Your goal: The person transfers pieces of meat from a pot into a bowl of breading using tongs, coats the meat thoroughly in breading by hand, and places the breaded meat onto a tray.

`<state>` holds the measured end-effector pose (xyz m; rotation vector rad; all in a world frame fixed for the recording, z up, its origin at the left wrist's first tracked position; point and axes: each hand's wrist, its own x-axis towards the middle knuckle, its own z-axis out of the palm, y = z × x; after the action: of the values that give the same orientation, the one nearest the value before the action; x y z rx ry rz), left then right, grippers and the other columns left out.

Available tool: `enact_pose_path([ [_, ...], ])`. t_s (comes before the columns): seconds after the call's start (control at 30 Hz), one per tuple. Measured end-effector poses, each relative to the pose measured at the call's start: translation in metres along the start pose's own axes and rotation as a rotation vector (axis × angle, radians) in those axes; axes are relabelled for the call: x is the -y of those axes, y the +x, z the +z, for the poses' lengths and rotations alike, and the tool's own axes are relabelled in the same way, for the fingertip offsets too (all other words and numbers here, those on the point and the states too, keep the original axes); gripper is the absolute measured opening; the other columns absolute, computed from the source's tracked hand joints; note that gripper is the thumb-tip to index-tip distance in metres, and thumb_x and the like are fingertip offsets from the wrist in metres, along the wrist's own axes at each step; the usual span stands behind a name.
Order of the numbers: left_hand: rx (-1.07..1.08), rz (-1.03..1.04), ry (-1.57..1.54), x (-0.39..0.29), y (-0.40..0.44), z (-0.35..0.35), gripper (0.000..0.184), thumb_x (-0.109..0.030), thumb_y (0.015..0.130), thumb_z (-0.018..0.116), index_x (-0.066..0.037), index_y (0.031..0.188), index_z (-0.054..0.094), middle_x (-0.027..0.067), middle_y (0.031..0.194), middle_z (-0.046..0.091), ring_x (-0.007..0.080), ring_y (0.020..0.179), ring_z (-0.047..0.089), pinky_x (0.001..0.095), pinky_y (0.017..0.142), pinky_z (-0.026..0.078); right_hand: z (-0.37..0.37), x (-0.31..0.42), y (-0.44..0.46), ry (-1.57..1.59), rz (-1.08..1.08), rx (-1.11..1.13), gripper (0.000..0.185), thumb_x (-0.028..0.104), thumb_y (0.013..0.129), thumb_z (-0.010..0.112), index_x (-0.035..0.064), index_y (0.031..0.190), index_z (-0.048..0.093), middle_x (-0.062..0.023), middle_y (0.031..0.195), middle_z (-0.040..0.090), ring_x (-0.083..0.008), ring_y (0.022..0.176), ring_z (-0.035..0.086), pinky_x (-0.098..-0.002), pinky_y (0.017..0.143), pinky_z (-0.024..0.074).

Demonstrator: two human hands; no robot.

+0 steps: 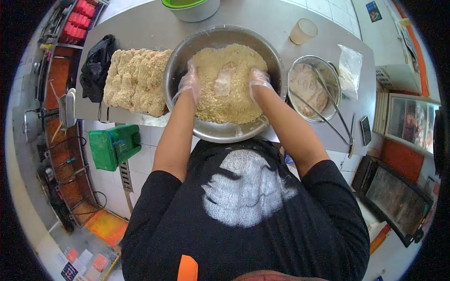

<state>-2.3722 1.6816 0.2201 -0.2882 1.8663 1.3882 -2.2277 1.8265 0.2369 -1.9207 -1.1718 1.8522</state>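
Observation:
A wide steel bowl (220,132) in front of me holds a heap of yellowish breadcrumbs (234,108). On the middle of the heap lies a pale, wet-looking piece of meat (224,83), partly dusted with crumbs. My left hand (189,81), in a clear plastic glove, is pushed into the crumbs at the left side of the bowl. On the right side, my right hand (259,78), gloved the same way, is sunk into the heap too. Crumbs hide most of the fingers of both hands. The meat lies between the hands, apart from both.
Left of the bowl is a pile of crumb-coated pieces (138,82) beside a black plastic bag (97,65). To the right stand a pot (300,117) of meat in pale liquid with tongs (338,125) across it, a plastic bag of white powder (349,70), a cup (303,31) and a phone (365,130).

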Motion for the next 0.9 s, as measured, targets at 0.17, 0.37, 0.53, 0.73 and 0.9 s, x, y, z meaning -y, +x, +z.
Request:
enact_pose_path([
  [0.17,0.335,0.401,0.248,0.010,0.003,-0.029,0.075,-0.063,0.108,0.038,-0.001,0.147,0.057,0.0147,0.153,0.055,0.0284,0.145,0.046,0.0425,0.123,0.029,-0.014,0.026,-0.027,-0.474,-0.346,0.219,0.041,0.032,0.103,0.050,0.0041,0.126,0.070,-0.0223,0.126,0.071,-0.0366,0.122,0.065,-0.0444,0.106,0.0477],
  [0.37,0.138,0.192,0.297,-0.019,0.002,-0.034,0.075,-0.067,0.107,0.032,-0.008,0.137,0.068,0.0162,0.147,0.060,0.0297,0.137,0.053,0.0404,0.118,0.034,-0.012,0.033,-0.010,-0.734,-0.848,0.077,0.040,0.035,0.095,0.058,0.0035,0.111,0.077,-0.0241,0.113,0.073,-0.0401,0.108,0.069,-0.0467,0.098,0.0515],
  [0.53,0.106,0.469,0.341,-0.004,0.018,-0.050,0.055,-0.051,0.107,0.050,-0.006,0.131,0.071,0.0168,0.134,0.068,0.0281,0.124,0.063,0.0377,0.106,0.046,0.056,0.041,0.020,-0.950,-0.522,0.596,0.025,0.026,0.087,0.064,0.0050,0.087,0.077,-0.0171,0.086,0.075,-0.0325,0.078,0.072,-0.0463,0.074,0.0546],
  [0.73,0.218,0.832,0.363,0.014,-0.025,-0.073,0.033,-0.025,0.107,0.059,0.003,0.118,0.072,0.0146,0.110,0.076,0.0226,0.104,0.071,0.0340,0.093,0.054,0.096,0.001,0.093,-1.199,-0.577,0.730,0.023,0.020,0.080,0.066,0.0100,0.059,0.067,-0.0095,0.061,0.063,-0.0210,0.050,0.058,-0.0420,0.049,0.0430],
  [0.9,0.288,0.900,0.393,-0.005,-0.067,-0.080,0.034,-0.026,0.107,0.058,0.003,0.116,0.073,0.0165,0.111,0.076,0.0201,0.103,0.070,0.0333,0.091,0.054,0.087,-0.009,0.057,-0.973,-0.215,0.725,0.024,0.021,0.080,0.065,0.0110,0.058,0.068,-0.0091,0.062,0.066,-0.0220,0.045,0.057,-0.0430,0.045,0.0429],
])
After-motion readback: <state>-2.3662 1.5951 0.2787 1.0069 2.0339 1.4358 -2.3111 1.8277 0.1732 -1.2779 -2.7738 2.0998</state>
